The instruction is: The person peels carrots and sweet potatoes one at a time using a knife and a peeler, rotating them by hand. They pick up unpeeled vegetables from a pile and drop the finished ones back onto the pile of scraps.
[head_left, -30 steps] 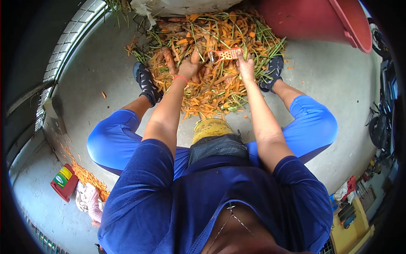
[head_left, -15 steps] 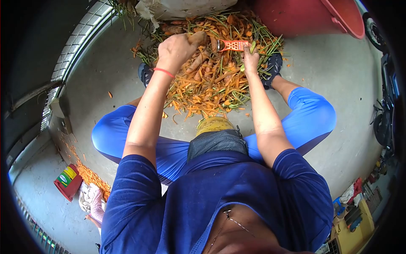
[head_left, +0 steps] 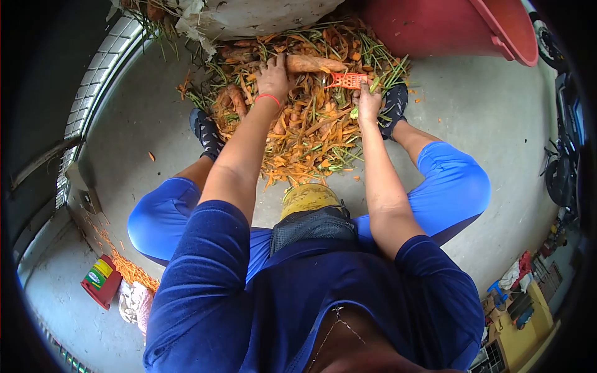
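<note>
One peeler sits in the right hand, the grip wrapped round its end, probably leaving the blade clear. The left hand touches a carrot, perhaps steadying it; whether it pinches, I cannot tell. Both are over the peelings heap.

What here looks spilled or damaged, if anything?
At lower left, orange shreds trail across the floor beside a small red tub, as if spilled. At top, the white sack looks ragged on its left, perhaps torn.
</note>
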Motion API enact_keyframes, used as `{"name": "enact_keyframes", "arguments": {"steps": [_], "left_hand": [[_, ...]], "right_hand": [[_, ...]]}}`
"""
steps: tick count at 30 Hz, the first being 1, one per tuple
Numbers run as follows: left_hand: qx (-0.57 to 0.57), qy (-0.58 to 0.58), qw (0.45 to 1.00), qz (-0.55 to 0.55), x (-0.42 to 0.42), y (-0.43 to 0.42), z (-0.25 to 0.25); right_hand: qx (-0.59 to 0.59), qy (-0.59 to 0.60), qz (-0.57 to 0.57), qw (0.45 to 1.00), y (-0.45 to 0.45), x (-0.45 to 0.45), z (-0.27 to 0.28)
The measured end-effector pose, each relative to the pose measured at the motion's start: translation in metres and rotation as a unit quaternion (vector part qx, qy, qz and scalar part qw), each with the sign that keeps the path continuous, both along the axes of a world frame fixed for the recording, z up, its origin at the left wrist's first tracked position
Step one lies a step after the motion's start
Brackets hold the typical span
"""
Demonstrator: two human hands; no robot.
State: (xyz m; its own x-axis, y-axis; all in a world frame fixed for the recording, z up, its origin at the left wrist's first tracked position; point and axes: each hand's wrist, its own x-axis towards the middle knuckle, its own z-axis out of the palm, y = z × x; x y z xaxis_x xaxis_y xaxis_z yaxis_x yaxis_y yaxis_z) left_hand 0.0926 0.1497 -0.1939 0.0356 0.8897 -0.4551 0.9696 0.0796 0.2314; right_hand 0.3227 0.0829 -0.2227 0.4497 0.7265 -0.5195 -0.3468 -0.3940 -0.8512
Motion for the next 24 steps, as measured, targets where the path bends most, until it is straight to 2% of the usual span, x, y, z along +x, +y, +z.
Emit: {"name": "enact_keyframes", "arguments": {"steps": [1, 3, 5, 6, 9, 10, 13, 14, 17, 18, 19, 21, 22, 23, 24], "left_hand": [[-0.030, 0.011, 0.999, 0.010, -0.007, 0.001, 0.001], [-0.008, 0.040, 0.998, -0.053, -0.021, 0.005, -0.022], [-0.003, 0.066, 0.993, -0.098, -0.020, 0.006, -0.014], [-0.001, 0.115, 0.985, -0.129, -0.014, 0.007, -0.012], [-0.037, 0.097, 0.979, -0.176, -0.001, 0.004, -0.002], [-0.001, 0.098, 0.977, -0.190, 0.002, -0.002, 0.006], [-0.056, -0.034, 0.986, -0.151, 0.001, 0.007, 0.027], [-0.044, -0.070, 0.988, -0.134, -0.001, 0.009, 0.040], [-0.069, -0.184, 0.980, -0.028, -0.005, 0.017, 0.100], [0.031, -0.257, 0.965, -0.034, -0.015, 0.018, 0.095], [-0.021, -0.267, 0.964, -0.012, -0.015, 0.017, 0.135], [-0.022, -0.438, 0.898, 0.048, -0.027, 0.014, 0.150], [-0.099, -0.578, 0.800, 0.130, -0.026, 0.005, 0.178], [-0.143, -0.641, 0.735, 0.168, -0.033, -0.002, 0.193], [-0.155, -0.673, 0.697, 0.190, -0.037, -0.009, 0.207]], "right_hand": [[0.003, 0.017, -0.018, 1.000, -0.001, 0.001, -0.004], [0.035, 0.068, -0.065, 0.995, -0.002, 0.005, -0.004], [0.041, 0.091, -0.137, 0.986, -0.001, 0.006, -0.002], [0.055, 0.085, -0.146, 0.984, 0.002, 0.007, -0.001], [0.080, 0.076, -0.167, 0.980, 0.006, 0.013, 0.002], [0.085, 0.080, -0.171, 0.978, 0.011, 0.017, 0.004], [0.122, 0.085, -0.155, 0.977, 0.020, 0.023, 0.019], [0.134, 0.072, -0.148, 0.977, 0.023, 0.020, 0.031], [0.177, 0.090, -0.120, 0.973, 0.034, 0.012, 0.080], [0.193, 0.105, -0.109, 0.969, 0.038, 0.010, 0.097], [0.203, 0.100, -0.107, 0.968, 0.042, 0.009, 0.113], [0.235, 0.102, -0.058, 0.965, 0.052, 0.012, 0.147], [0.244, 0.102, -0.031, 0.964, 0.053, 0.009, 0.178], [0.273, 0.124, 0.012, 0.954, 0.056, 0.008, 0.204], [0.276, 0.109, 0.062, 0.953, 0.060, 0.009, 0.225]]}}
